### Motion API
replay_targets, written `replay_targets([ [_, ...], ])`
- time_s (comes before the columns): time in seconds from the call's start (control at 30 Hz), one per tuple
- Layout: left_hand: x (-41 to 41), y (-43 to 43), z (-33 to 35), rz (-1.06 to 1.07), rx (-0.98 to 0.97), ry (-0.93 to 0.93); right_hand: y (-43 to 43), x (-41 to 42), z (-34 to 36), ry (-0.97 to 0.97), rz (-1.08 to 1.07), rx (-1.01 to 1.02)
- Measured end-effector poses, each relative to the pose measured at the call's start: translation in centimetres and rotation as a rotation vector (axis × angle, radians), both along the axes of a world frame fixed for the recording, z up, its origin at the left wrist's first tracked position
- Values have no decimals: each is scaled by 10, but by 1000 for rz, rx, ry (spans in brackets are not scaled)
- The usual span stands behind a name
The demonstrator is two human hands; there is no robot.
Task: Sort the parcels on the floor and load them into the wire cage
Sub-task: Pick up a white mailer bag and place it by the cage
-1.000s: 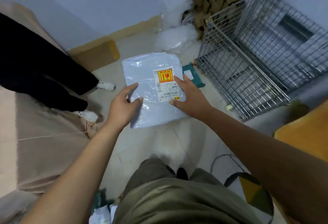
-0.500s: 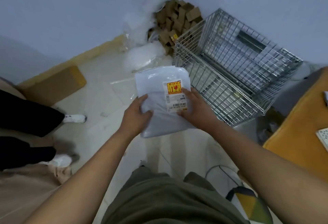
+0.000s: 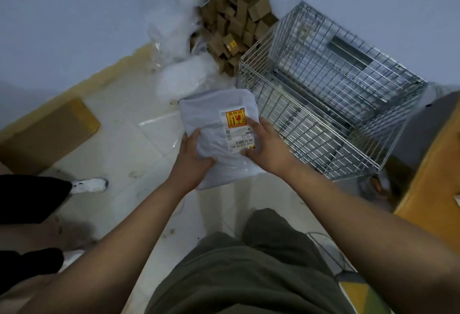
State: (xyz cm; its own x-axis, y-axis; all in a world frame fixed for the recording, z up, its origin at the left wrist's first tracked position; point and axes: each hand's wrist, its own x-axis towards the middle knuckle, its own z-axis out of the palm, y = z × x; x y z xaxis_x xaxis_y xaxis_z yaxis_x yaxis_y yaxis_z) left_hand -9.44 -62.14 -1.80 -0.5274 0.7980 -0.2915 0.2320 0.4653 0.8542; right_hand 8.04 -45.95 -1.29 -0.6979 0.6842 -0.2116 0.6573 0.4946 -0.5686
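White parcel [image 3: 214, 119], gripped by left hand [image 3: 193, 162] and right hand [image 3: 267, 149]; now brought just beside wire cage [image 3: 323, 104]; loading likely next.

Left of the left grip [image 3: 193, 162], a white shoe [image 3: 92, 185] beside a black trouser leg [image 3: 29, 196]; far right of the right grip [image 3: 270, 150], a yellow desk [image 3: 430, 184].

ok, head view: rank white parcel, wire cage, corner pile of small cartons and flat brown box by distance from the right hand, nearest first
1. white parcel, gripped in the right hand, left hand on its other edge.
2. wire cage, just right of that hand.
3. pile of small cartons, far corner, behind the cage.
4. flat brown box, far left by the wall.
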Motion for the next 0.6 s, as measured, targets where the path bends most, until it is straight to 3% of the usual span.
replay_targets([
  [0.17, -31, 62, -32, 9, -133, 2, 61, -27, -33, -51, 12, -55],
  [0.6, -68, 229, -176, 363, -282, -108, 250, -106, -174, -173, 201, -181],
])
